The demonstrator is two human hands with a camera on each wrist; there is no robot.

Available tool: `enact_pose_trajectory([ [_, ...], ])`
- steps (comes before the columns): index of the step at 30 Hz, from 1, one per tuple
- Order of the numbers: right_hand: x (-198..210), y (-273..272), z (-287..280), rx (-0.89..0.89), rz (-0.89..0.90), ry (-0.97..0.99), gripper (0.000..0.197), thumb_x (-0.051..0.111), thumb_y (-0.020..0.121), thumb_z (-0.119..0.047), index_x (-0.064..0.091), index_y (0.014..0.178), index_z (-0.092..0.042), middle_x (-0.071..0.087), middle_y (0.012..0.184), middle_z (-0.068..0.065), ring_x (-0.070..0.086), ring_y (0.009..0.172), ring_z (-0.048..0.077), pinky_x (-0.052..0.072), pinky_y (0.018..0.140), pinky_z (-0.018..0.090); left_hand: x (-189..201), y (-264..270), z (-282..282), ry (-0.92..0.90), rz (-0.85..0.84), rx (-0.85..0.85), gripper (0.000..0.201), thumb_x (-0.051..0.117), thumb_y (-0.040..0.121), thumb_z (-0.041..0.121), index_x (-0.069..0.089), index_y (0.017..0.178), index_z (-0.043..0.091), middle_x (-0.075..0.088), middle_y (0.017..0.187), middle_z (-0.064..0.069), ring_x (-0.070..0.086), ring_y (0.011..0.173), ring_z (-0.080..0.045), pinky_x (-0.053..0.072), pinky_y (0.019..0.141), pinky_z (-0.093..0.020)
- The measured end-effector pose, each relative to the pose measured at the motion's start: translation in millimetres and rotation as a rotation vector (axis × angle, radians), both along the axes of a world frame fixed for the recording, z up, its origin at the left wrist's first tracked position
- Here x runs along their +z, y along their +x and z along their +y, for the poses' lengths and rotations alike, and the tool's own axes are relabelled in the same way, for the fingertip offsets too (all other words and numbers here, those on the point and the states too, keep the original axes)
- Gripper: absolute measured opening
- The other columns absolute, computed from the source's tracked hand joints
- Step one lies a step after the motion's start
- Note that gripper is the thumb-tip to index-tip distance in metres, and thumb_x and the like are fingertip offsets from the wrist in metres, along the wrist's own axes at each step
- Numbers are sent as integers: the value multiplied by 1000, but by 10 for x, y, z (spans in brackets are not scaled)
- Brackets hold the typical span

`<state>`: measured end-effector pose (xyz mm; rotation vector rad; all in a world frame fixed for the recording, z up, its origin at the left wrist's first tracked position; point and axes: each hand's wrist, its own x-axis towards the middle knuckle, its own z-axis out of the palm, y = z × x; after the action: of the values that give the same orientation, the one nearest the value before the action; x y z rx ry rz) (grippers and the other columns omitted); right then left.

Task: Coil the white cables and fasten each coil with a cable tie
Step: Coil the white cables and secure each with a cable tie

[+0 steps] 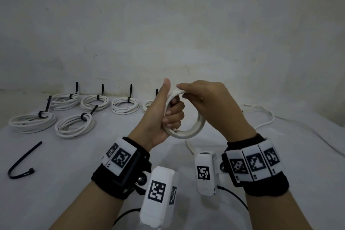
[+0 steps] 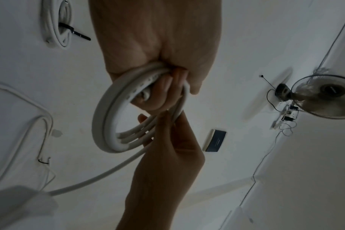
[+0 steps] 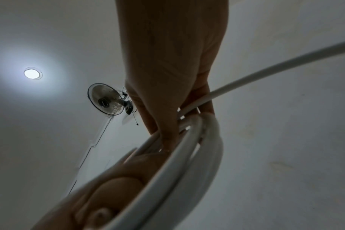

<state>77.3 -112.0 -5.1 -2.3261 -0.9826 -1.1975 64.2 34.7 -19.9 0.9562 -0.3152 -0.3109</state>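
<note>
I hold a white cable coil point(image 1: 188, 132) upright above the table. My left hand point(image 1: 168, 112) grips the coil's left side, fingers curled through the ring and thumb up. My right hand point(image 1: 197, 95) pinches the cable at the coil's top. In the left wrist view the coil point(image 2: 104, 118) shows several loops, and a loose tail point(image 2: 100, 175) trails off from the right hand's fingers point(image 2: 167, 140). In the right wrist view the coil point(image 3: 187, 163) sits close, with the tail point(image 3: 276, 65) leading away. A loose black cable tie point(image 1: 22, 160) lies at the table's left.
Several finished coils with black ties point(image 1: 74, 125) lie in rows at the back left of the white table point(image 1: 74, 164). Loose white cable point(image 1: 265, 115) sprawls at the right. A wall point(image 1: 168, 24) stands behind the table.
</note>
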Motion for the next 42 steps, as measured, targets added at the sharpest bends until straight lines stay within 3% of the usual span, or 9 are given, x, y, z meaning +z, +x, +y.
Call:
enact_pose_trajectory([
  [2,-6,18,-2,-4,-15,21,23,54,87,-15,71,100,-8,66,69,8,59,58,25,51,53,37,16,-12,1,165,-91,66,43,51,74,57,40,64,17,25,45,6,30,32,-4,29,35,-15],
  [7,-18,56,-51,-12,-63,61,26,47,89,-18,69,97,-6,68,74,10,62,60,29,52,52,40,24,-11,49,606,-287,320,37,53,88,47,65,80,13,51,53,6,57,50,-9,52,57,-24],
  [12,-53,65,-3,-36,-86,44,16,56,87,-7,68,98,-6,67,76,10,62,62,29,51,51,40,13,-24,73,624,-328,390,41,55,81,52,72,87,15,48,52,6,54,46,-9,54,64,-31],
  [16,-51,58,-1,-24,-99,34,18,53,88,-6,68,98,-5,68,77,10,62,61,28,51,50,40,50,-31,109,625,-318,257,49,50,79,57,69,92,14,49,53,5,54,46,-9,56,76,-40],
  [24,-20,10,53,58,-73,66,26,49,91,-22,70,98,-9,68,79,6,62,66,23,52,56,39,95,-42,124,287,-110,12,35,46,94,38,41,66,17,25,50,7,29,40,-5,39,46,-19],
  [29,10,12,-131,38,195,173,26,51,94,-33,69,108,-20,60,68,-17,55,59,3,41,58,14,67,18,84,132,-64,74,36,44,97,31,36,65,18,23,47,8,24,36,-3,33,40,-16],
  [35,-111,135,-523,-138,480,259,17,43,99,-24,59,105,-20,57,61,-1,54,53,9,43,58,21,110,172,274,-180,13,206,37,40,99,34,36,65,19,27,42,10,28,32,-3,35,37,-14],
  [38,-165,142,-632,-170,496,333,2,44,98,-19,45,100,-18,60,68,8,59,62,15,41,56,13,128,233,403,-294,5,267,38,38,99,38,38,66,19,29,42,10,31,33,-3,39,39,-14],
  [42,-160,108,-573,-156,518,292,12,50,95,-15,45,86,-22,59,70,2,52,53,10,40,51,12,110,303,507,-381,2,331,39,37,98,44,40,68,19,32,43,10,34,34,-3,42,43,-14],
])
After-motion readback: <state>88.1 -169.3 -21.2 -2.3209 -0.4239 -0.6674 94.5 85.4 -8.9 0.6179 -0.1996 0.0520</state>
